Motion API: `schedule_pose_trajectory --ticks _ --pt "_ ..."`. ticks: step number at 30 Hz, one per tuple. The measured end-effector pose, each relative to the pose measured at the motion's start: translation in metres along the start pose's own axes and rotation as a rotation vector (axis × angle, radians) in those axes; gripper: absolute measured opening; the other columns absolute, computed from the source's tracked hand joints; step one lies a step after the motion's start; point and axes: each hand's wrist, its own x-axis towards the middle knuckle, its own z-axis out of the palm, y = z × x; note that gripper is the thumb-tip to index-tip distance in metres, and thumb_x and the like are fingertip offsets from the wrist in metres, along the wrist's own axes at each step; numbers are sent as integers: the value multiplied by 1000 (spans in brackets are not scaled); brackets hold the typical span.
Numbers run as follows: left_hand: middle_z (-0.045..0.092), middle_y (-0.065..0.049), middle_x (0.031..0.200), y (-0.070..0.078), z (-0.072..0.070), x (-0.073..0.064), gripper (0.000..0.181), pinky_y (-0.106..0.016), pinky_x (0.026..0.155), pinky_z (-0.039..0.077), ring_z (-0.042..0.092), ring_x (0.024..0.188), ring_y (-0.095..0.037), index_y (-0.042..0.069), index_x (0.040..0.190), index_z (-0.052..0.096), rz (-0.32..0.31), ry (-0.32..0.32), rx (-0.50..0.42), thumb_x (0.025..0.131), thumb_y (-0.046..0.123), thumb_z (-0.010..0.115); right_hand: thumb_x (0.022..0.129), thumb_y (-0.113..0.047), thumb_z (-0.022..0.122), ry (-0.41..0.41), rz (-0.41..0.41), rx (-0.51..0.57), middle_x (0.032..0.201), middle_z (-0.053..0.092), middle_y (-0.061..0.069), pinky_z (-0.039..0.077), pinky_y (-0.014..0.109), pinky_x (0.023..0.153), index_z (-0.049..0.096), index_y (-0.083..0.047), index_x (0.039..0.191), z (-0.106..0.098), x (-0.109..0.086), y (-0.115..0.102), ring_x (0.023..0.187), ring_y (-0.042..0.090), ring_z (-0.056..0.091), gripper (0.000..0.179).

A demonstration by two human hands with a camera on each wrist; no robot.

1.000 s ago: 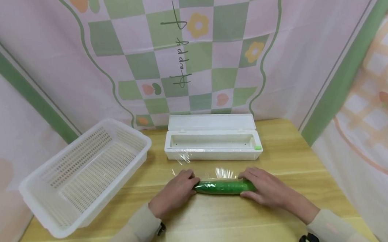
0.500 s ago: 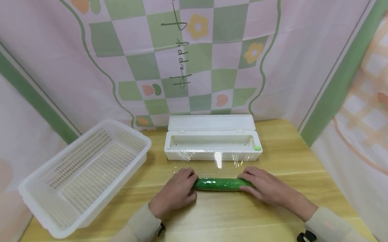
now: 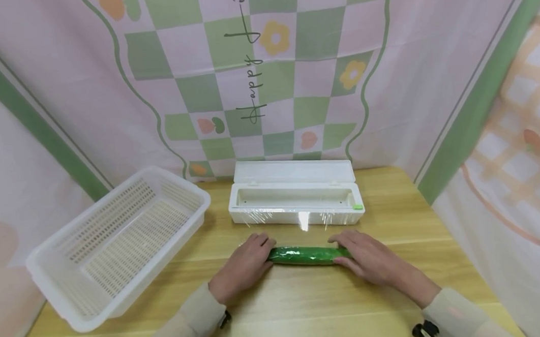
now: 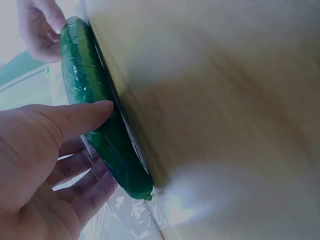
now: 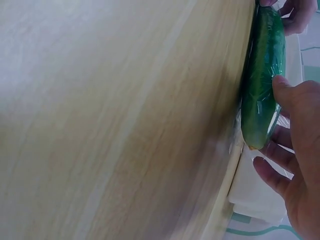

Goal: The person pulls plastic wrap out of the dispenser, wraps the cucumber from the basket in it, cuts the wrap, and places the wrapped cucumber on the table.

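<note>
A green cucumber [image 3: 304, 256] with clear cling film [image 4: 132, 212] around it lies crosswise on the wooden table. My left hand [image 3: 244, 265] holds its left end; in the left wrist view the thumb presses its near side and the fingers curl behind. Its right end is held by my right hand [image 3: 371, 257], thumb and fingers on opposite sides in the right wrist view. Shiny film stretches from the cucumber to a long white cling film dispenser [image 3: 295, 217], which stands behind it with its lid up. The fingers partly hide both cucumber ends in the head view.
At the left stands a white perforated plastic basket [image 3: 157, 256], angled across the table [image 3: 286, 310]. A small green piece [image 3: 357, 207] sits at the dispenser's right front corner. A patterned cloth [image 3: 274, 81] hangs behind the table's back edge.
The cucumber has shifted slightly toward the dispenser and to the left, and the film glints have moved. Both hands keep hold of its ends, with the fingers slightly repositioned.
</note>
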Motion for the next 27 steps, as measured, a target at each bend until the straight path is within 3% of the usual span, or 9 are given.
schedule_pose_trajectory --ticks 8,13,19,27 --pt "68 -3 116 1 -3 5 24 -32 92 60 63 104 -18 9 122 66 -34 -31 -4 103 24 70 98 -25 74 48 0 -8 113 68 2 62 42 89 72 -12 122 0 2 0 102 15 65 27" --pt "68 -7 119 3 -5 8 26 -35 95 60 64 107 -21 6 122 71 -37 -40 9 101 22 72 90 -37 82 71 -17 -50 110 63 2 58 36 83 75 -10 116 0 6 0 98 13 57 38" --pt "62 -10 124 5 -9 11 26 -38 102 58 60 114 -25 4 118 76 -12 -18 36 97 19 77 82 -43 89 6 -11 -100 108 64 0 59 36 86 74 -8 117 -2 10 -4 99 14 58 51" --pt "62 -9 113 7 -13 13 38 -37 91 58 57 103 -22 2 120 72 -22 -62 32 91 25 80 85 -22 89 -85 -1 -113 113 67 7 61 40 91 72 -3 119 -4 14 -5 104 20 63 42"
